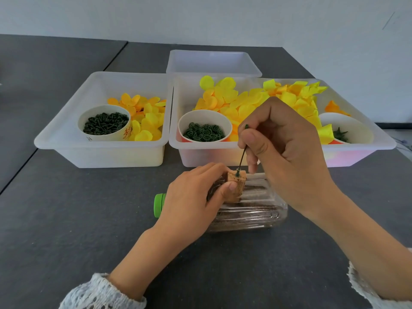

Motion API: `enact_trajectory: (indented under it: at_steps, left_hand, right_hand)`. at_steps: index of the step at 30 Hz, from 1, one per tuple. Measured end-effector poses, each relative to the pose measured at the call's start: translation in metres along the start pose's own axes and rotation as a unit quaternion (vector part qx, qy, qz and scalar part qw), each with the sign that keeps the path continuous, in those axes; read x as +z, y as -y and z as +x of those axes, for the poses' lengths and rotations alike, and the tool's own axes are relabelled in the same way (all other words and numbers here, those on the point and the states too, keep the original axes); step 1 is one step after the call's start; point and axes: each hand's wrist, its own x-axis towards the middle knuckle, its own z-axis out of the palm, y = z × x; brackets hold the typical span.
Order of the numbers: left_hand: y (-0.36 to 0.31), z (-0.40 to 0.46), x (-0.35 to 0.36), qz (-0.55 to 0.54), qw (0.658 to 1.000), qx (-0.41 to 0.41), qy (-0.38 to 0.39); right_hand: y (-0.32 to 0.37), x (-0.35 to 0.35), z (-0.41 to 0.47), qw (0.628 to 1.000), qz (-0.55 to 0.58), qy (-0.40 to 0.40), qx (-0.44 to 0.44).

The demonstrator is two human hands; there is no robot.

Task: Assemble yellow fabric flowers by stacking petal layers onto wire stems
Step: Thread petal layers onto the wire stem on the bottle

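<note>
A thin dark green wire stem point(242, 159) stands with its lower end in the top of a cork point(237, 184). My right hand point(287, 150) pinches the stem's upper part between thumb and forefinger. My left hand point(196, 195) grips the cork from the left, on top of a clear plastic bottle point(256, 210) lying on its side. Loose yellow fabric petals point(236, 101) fill the middle bin, and more petals point(145, 114) lie in the left bin.
Three white plastic bins point(100, 152) stand behind the bottle, with another one point(211, 63) further back. Paper cups hold dark green pegs point(104, 123), green rings point(204, 131) and a green calyx point(341, 133). The bottle has a green cap point(159, 205). The table is dark grey.
</note>
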Motion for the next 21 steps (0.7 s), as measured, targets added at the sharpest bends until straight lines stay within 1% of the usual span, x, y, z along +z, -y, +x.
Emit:
enact_trajectory:
  at_steps: [3,11,21]
  left_hand:
    - [0.000,0.000,0.001,0.001,1.000,-0.004,0.000]
    - [0.000,0.000,0.001,-0.006,1.000,-0.004,-0.006]
    - [-0.001,0.000,0.002,0.002,1.000,-0.003,-0.019]
  right_hand:
    - [-0.003,0.001,0.003,1.000,-0.009,-0.016,0.006]
    - [-0.009,0.003,0.007,0.998,0.023,-0.052,0.015]
    - [-0.010,0.002,0.015,0.995,0.028,-0.069,0.059]
